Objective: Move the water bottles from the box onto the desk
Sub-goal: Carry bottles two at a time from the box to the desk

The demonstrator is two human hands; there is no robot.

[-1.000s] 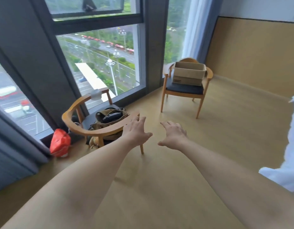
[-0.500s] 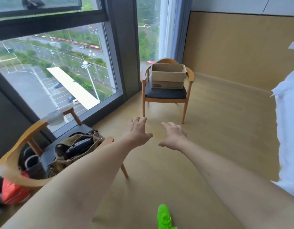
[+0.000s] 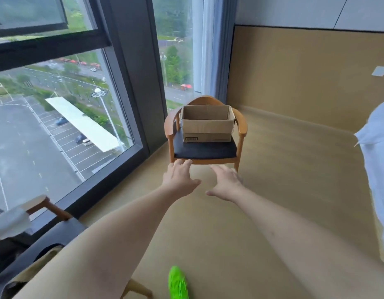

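An open cardboard box (image 3: 207, 130) stands on the black seat of a wooden armchair (image 3: 202, 151) by the window. What is inside the box is hidden behind its front wall; no water bottle shows, and no desk is in view. Both my arms reach forward toward the chair. My left hand (image 3: 180, 178) hovers just short of the seat's front edge, fingers spread, holding nothing. Beside it, my right hand (image 3: 226, 183) is also empty with its fingers apart.
A second wooden chair (image 3: 44, 240) with a bag on it stands close at the lower left. A large window (image 3: 63, 108) runs along the left. A white bed edge (image 3: 378, 169) lies at the right. A green shoe (image 3: 178, 283) is on the wooden floor below.
The view has turned and advanced toward the chair with the box, which is now nearer and centred. The near chair has slid to the lower left. Both hands stay outstretched and empty.
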